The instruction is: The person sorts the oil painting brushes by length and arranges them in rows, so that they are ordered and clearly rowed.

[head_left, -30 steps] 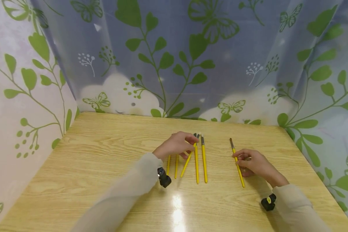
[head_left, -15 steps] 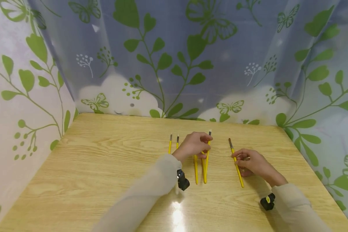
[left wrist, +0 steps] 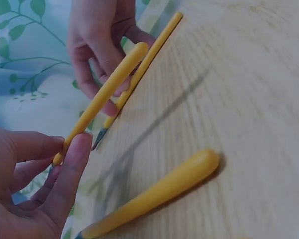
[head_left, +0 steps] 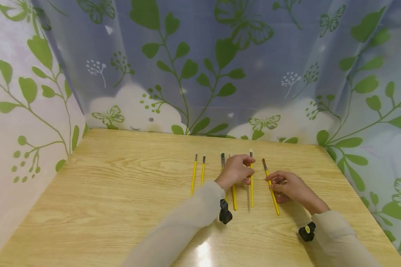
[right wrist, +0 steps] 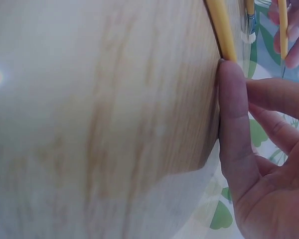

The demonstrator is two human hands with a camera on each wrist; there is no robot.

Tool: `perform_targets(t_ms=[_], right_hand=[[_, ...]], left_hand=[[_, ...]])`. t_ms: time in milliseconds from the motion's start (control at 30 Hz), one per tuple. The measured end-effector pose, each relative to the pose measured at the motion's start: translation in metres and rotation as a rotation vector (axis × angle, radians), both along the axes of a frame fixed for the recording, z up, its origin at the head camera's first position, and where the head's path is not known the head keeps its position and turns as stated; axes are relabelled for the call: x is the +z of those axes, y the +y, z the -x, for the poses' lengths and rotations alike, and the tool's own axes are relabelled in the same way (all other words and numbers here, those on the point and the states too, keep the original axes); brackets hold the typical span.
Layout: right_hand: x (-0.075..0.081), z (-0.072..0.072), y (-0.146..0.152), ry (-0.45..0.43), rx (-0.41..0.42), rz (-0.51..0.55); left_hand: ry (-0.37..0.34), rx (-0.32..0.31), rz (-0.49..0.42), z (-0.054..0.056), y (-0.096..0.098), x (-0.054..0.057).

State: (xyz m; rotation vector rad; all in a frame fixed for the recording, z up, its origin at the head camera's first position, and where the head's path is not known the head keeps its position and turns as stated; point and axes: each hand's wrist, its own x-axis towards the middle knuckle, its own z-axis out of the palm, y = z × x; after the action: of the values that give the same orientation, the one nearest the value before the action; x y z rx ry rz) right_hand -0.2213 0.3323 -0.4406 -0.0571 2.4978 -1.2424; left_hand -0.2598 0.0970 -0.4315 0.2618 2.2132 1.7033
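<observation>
My left hand (head_left: 235,170) pinches a thin yellow paintbrush (head_left: 252,191) with pale bristles between thumb and fingers. In the left wrist view this paintbrush (left wrist: 102,97) is lifted off the wood, its shadow falling below it. To the right, my right hand (head_left: 295,189) holds a brown-tipped yellow paintbrush (head_left: 274,200) that lies on the table. The thumb (right wrist: 232,99) touches its handle in the right wrist view. Beneath my left hand and sleeve lie a dark-bristled paintbrush (head_left: 222,160) and another yellow paintbrush (head_left: 234,196), both partly hidden.
Two thin yellow paintbrushes, one (head_left: 194,174) beside the other (head_left: 203,170), lie left of my left hand, their lower ends near the sleeve. The wooden table (head_left: 120,178) ends at a leaf-patterned curtain (head_left: 200,104) behind and at both sides.
My left hand has moved to the right, carrying the pale-bristled paintbrush over the middle brushes to a spot nearer the right hand. The right hand and its paintbrush have stayed in place.
</observation>
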Motion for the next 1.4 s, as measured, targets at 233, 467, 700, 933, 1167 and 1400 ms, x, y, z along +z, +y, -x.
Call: perform_targets(t_ms=[233,467,700,933,1167,1400], right_hand=[[0.0,0.001,0.001,-0.001,-0.005,-0.011],[-0.001,0.001,0.0,0.005,-0.008,-0.012],[-0.001,0.001,0.0,-0.003,-0.013,-0.005],[-0.002,0.001,0.001,-0.007,-0.016,-0.008],[-0.003,0.002,0.002,-0.003,-0.007,-0.005],[-0.003,0.0,0.002,0.01,0.002,-0.002]], left_hand=[[0.03,0.025,0.024,-0.003,0.014,-0.007],[0.011,0.056,0.036,-0.003,0.027,-0.015],[0.017,0.064,0.053,-0.003,0.034,-0.026],[0.052,0.07,0.077,-0.004,0.037,-0.03],[0.078,0.062,0.144,-0.004,0.039,-0.027],[0.097,0.017,0.189,-0.004,0.039,-0.024]])
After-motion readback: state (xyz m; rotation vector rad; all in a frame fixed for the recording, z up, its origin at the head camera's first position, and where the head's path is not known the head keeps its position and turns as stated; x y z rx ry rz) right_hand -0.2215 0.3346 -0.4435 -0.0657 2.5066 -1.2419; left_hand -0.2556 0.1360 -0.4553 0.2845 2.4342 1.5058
